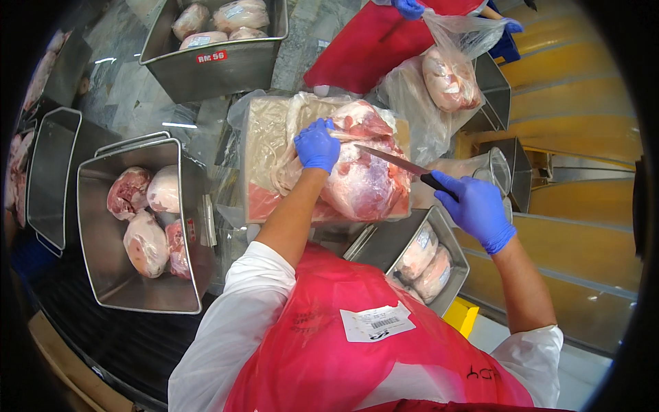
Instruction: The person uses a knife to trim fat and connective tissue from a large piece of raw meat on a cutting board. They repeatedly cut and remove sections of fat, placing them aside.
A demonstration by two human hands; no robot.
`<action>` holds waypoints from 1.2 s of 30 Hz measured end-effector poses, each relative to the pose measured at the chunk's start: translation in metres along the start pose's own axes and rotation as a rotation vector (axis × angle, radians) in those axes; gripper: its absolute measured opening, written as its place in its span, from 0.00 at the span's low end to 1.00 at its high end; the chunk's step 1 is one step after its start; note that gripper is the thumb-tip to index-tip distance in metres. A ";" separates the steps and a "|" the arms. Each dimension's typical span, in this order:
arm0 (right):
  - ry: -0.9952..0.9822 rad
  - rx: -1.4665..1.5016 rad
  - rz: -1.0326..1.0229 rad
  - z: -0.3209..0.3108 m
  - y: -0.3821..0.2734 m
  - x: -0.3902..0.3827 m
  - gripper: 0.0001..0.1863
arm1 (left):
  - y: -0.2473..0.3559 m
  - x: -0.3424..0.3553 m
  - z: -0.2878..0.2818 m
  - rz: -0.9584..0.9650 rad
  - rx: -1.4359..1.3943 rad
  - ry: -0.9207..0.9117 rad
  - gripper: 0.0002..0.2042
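A large piece of raw meat (360, 182), red with pale fat, lies on clear plastic over a box (261, 137) in front of me. My left hand (317, 145), in a blue glove, is closed on its left edge by a pale flap; the fingertips are partly hidden. My right hand (473, 206), also blue-gloved, is wrapped round the black handle of a knife (395, 159). The blade points left across the meat, its tip near the pale fat in the middle. Whether the edge is cutting in, I cannot tell.
Metal bins with meat stand at the left (89, 240), far left (226, 72) and near right (453, 275). Across the box, a person in a red apron (377, 48) holds a clear bag of meat (449, 79). Yellowish panels (576, 123) line the right.
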State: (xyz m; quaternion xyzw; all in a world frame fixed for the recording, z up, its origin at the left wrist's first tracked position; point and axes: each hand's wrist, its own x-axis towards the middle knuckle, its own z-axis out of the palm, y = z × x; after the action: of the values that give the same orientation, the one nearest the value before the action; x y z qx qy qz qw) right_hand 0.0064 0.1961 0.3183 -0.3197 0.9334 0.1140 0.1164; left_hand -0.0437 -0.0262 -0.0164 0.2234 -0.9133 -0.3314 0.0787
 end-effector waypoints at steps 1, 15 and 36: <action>0.001 -0.013 -0.031 -0.004 -0.001 0.007 0.20 | -0.001 -0.002 0.000 -0.001 0.015 -0.001 0.15; -0.194 -0.135 -0.041 -0.056 -0.020 0.077 0.18 | -0.003 0.000 -0.004 -0.061 -0.054 -0.030 0.16; 0.214 -0.024 0.126 0.124 0.003 -0.006 0.25 | -0.009 0.015 -0.004 -0.010 -0.077 -0.028 0.11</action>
State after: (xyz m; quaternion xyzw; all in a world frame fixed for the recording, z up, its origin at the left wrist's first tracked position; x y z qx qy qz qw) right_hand 0.0263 0.2374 0.2033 -0.2722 0.9573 0.0974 0.0050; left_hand -0.0528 -0.0414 -0.0190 0.2204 -0.8997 -0.3697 0.0728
